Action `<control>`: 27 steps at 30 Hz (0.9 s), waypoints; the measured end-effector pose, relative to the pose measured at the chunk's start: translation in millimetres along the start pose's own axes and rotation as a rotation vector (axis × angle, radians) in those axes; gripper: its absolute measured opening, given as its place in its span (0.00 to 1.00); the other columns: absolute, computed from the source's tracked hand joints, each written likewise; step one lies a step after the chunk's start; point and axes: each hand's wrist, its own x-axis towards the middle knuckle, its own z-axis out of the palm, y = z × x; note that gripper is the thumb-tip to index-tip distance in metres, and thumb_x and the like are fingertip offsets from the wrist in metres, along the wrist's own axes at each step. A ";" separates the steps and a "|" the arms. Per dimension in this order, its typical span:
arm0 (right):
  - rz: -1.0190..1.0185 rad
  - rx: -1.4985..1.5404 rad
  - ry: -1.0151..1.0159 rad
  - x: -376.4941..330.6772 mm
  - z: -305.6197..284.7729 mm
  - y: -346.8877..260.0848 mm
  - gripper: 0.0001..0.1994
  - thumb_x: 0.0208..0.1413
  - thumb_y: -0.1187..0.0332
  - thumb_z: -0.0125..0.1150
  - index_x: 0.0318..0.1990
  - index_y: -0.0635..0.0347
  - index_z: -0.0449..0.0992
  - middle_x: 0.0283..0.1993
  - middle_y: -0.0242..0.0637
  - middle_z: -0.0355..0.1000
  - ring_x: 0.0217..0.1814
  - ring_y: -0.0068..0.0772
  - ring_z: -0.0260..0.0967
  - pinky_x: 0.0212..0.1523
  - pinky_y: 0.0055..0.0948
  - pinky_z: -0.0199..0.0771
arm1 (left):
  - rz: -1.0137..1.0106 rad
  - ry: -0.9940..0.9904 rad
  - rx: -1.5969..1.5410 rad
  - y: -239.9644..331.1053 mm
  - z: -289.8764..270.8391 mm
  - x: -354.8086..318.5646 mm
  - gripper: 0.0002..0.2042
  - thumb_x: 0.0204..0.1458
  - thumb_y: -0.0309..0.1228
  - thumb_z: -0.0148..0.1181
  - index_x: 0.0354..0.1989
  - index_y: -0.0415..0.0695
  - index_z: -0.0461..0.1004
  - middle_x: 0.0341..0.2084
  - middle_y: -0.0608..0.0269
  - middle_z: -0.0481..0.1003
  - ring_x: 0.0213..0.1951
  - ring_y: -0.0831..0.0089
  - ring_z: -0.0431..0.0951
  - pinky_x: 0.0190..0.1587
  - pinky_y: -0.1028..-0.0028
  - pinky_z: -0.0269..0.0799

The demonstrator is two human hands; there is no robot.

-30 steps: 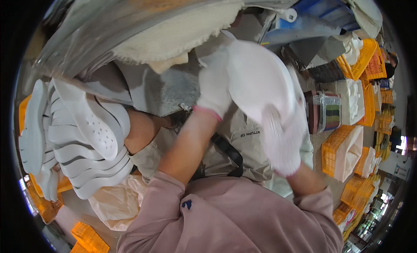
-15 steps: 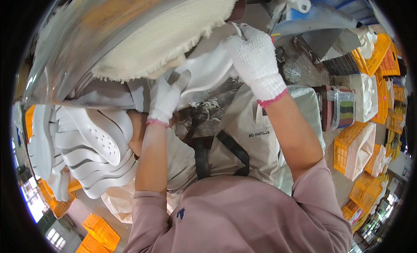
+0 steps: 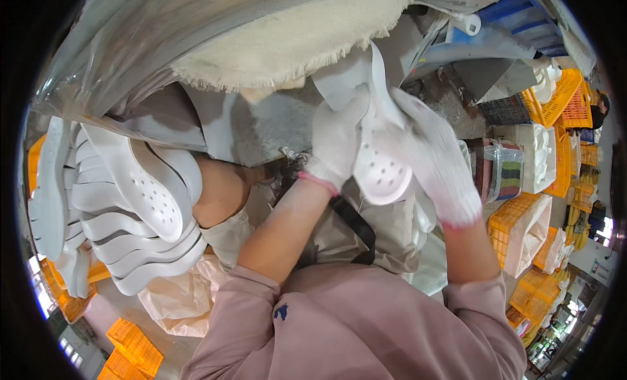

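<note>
- Workshop background: orange crates (image 3: 505,224), some with pale liners, line the right side and recede toward the rim of the view.
- Left hand (image 3: 336,133), gloved in white: closed on one edge of a white sole (image 3: 381,173), which hangs above the lap between both hands, holed end downward. Judged weak point: this may be the main hold, and smooth knit on a smooth surface could let the piece slip or twist.
- Right hand (image 3: 439,157), also gloved: fingers stretched out along the opposite edge, blurred; whether they press, pinch or merely brush it cannot be told. Should they bear no load, a push from this side could tip the sole out of the left grip.
- Just above: the sole's upper end stands near the fringe of a frayed cream cloth (image 3: 281,47); contact cannot be told. Loose threads could catch on the edge or on a glove.
- Below: a black strap (image 3: 354,223) lies across the lap, near the holed end, and could snag a dropped piece.
- Farther left: a stack of soles (image 3: 147,239) with its top one tilted. A bump from the left forearm (image 3: 284,226) could send that one sliding.
</note>
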 end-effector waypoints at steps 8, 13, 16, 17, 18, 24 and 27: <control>-0.079 -0.044 0.456 -14.3 5.6 27.6 0.44 0.54 0.61 0.70 0.75 0.70 0.58 0.65 0.63 0.72 0.64 0.63 0.75 0.63 0.43 0.77 | 0.237 0.173 0.594 -37.3 4.1 73.3 0.17 0.67 0.38 0.60 0.54 0.35 0.79 0.46 0.54 0.82 0.47 0.63 0.83 0.49 0.65 0.80; -0.221 -0.094 0.553 34.6 24.8 23.9 0.40 0.50 0.61 0.69 0.69 0.72 0.62 0.57 0.63 0.75 0.57 0.67 0.76 0.55 0.49 0.80 | 0.132 0.114 0.327 -44.5 -48.2 133.8 0.26 0.71 0.45 0.56 0.67 0.37 0.72 0.60 0.54 0.78 0.56 0.60 0.81 0.60 0.61 0.76; -0.192 -0.018 0.552 51.9 30.6 21.2 0.27 0.49 0.60 0.68 0.52 0.71 0.72 0.46 0.64 0.78 0.51 0.69 0.76 0.50 0.52 0.80 | -0.241 -0.047 -0.276 -21.4 -73.9 141.7 0.30 0.68 0.51 0.56 0.67 0.38 0.73 0.61 0.51 0.79 0.63 0.58 0.77 0.70 0.62 0.66; -0.181 0.012 0.518 58.9 31.2 22.8 0.26 0.49 0.60 0.68 0.50 0.71 0.73 0.44 0.63 0.78 0.50 0.69 0.76 0.50 0.51 0.81 | -0.213 0.079 0.280 -9.3 -84.4 135.5 0.29 0.69 0.51 0.56 0.66 0.37 0.72 0.58 0.46 0.79 0.62 0.57 0.78 0.66 0.62 0.69; -0.236 0.034 0.517 65.3 33.3 26.8 0.27 0.49 0.58 0.67 0.50 0.73 0.77 0.42 0.64 0.80 0.51 0.68 0.78 0.52 0.50 0.81 | -0.147 0.238 0.907 3.7 -98.1 120.6 0.29 0.70 0.50 0.55 0.65 0.35 0.72 0.55 0.42 0.80 0.61 0.57 0.79 0.62 0.61 0.72; 0.041 0.098 0.376 115.1 47.3 46.2 0.25 0.49 0.54 0.67 0.43 0.72 0.82 0.41 0.64 0.81 0.51 0.67 0.79 0.55 0.50 0.80 | 0.082 0.094 1.180 45.2 -124.4 25.3 0.31 0.63 0.55 0.63 0.53 0.31 0.76 0.41 0.39 0.82 0.44 0.53 0.83 0.50 0.59 0.77; 0.024 0.142 0.336 108.7 47.2 26.6 0.24 0.49 0.56 0.68 0.47 0.69 0.81 0.47 0.63 0.80 0.54 0.65 0.79 0.57 0.48 0.79 | -0.270 0.038 0.654 38.6 -87.2 1.6 0.26 0.62 0.43 0.69 0.59 0.33 0.76 0.42 0.60 0.84 0.44 0.68 0.83 0.51 0.67 0.78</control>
